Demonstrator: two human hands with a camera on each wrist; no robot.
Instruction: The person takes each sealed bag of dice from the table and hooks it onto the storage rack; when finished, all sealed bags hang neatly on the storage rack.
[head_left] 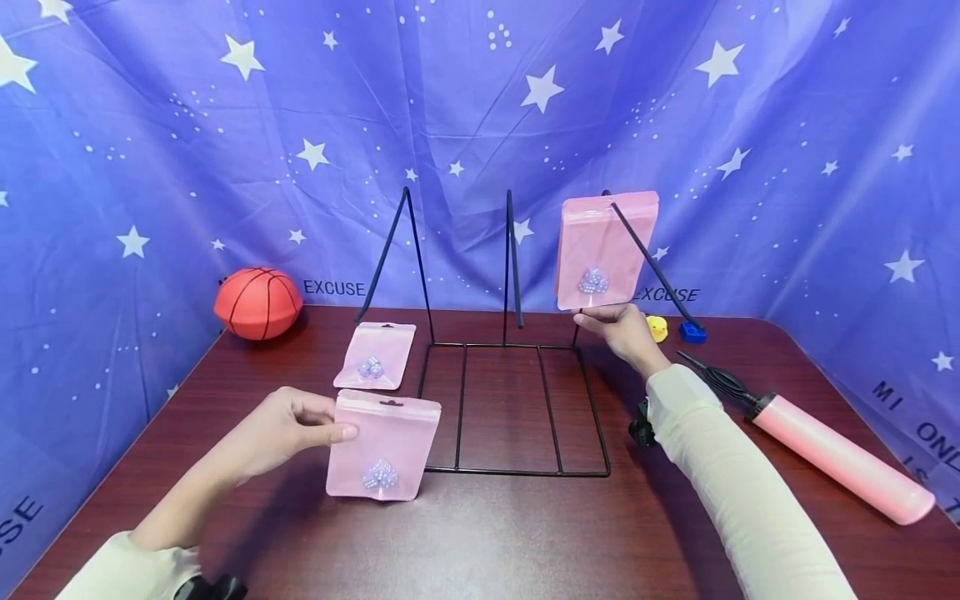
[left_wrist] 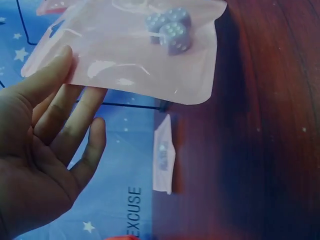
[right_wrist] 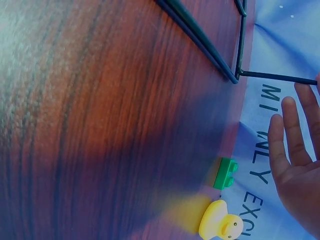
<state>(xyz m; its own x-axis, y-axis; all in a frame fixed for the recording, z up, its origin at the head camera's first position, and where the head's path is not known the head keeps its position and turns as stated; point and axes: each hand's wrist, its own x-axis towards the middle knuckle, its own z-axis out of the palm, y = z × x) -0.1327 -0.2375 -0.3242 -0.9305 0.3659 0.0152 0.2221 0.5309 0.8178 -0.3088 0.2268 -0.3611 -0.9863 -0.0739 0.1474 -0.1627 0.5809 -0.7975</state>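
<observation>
My left hand pinches a pink zip pouch by its left edge, upright in front of the black wire display rack. Through its clear front show lilac dice with white dots. Another pink pouch with dice stands on the table behind it, left of the rack. A third pouch hangs from the rack's right hook, perhaps with more behind it. Just under it, my right hand holds the rack's right upright between thumb and index finger, the other fingers extended; the thumb is hidden in the right wrist view.
An orange toy basketball sits at the back left. Behind the right arm are a yellow rubber duck and a blue toy block; a green block shows in the right wrist view. A pink hand pump lies at the right.
</observation>
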